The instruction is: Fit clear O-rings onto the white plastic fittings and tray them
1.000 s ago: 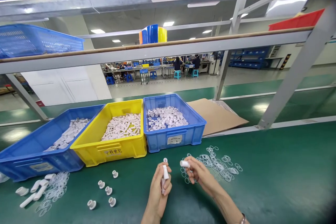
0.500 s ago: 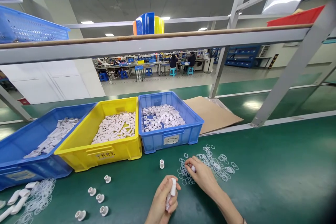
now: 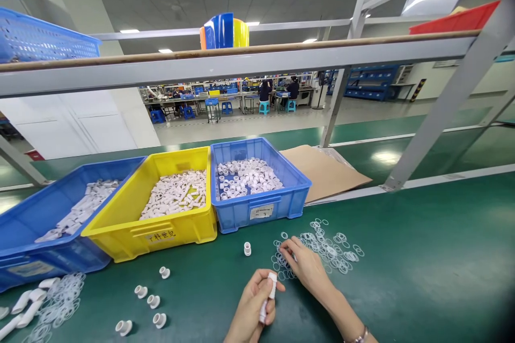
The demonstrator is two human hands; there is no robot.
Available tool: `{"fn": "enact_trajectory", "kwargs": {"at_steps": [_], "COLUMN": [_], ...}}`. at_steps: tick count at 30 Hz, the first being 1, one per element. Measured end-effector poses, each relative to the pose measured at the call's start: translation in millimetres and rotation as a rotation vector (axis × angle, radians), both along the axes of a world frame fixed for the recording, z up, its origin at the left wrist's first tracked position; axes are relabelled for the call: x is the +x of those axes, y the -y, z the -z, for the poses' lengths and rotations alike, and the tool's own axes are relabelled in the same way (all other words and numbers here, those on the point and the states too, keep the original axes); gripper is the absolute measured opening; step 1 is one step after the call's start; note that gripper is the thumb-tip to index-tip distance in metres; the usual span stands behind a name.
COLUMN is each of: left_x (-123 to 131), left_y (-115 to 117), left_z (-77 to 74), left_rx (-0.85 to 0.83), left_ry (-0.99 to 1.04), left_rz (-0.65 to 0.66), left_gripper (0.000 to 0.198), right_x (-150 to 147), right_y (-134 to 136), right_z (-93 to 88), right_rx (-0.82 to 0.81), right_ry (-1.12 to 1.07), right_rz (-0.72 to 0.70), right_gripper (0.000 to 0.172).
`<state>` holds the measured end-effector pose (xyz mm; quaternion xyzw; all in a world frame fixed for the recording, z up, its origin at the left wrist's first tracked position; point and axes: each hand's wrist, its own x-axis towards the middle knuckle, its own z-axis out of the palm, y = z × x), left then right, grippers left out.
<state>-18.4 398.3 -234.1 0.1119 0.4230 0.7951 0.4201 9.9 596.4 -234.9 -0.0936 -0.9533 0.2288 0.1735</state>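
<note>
Toward the bench's (image 3: 422, 268) near edge, the left hand (image 3: 254, 304) grips a white plastic tube (image 3: 272, 280), best kept steady. Farther in, the right hand (image 3: 308, 267) bends over translucent rings (image 3: 345, 263), grip unclear; thin rings suit light fingertips.

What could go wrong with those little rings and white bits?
Those thin, translucent, round rings overlap, so the right hand might grab several together. The white tubular plastic in the left hand could slip out. The small white plastic fitting standing beyond the left hand might topple if bumped.
</note>
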Motion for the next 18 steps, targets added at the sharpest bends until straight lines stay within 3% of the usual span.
{"fn": "enact_trajectory", "kwargs": {"at_steps": [3, 9, 14, 18], "left_x": [0.2, -1.1, -2.3, -0.7], "left_y": [1.2, 2.3, 2.2, 2.7], "left_z": [-2.9, -5.0, -5.5, -13.2], "left_rx": [-0.052, -0.147, -0.194, -0.242], "left_ry": [-0.051, -0.21, -0.28, -0.346], "left_rz": [-0.023, -0.054, -0.061, -0.112], "left_gripper": [0.035, 0.039, 0.054, 0.045], "right_x": [3.1, 10.4, 15.2, 18.9], "right_y": [0.8, 12.7, 22.6, 25.5], "right_z": [-12.2, -41.5, -52.4, -57.0], "right_rx": [-0.124, -0.457, -0.518, -0.539], "right_ry": [-0.051, -0.019, 0.049, 0.094], "right_rz": [-0.017, -0.233, -0.339, -0.371], "right_gripper": [0.023, 0.026, 0.029, 0.028]}}
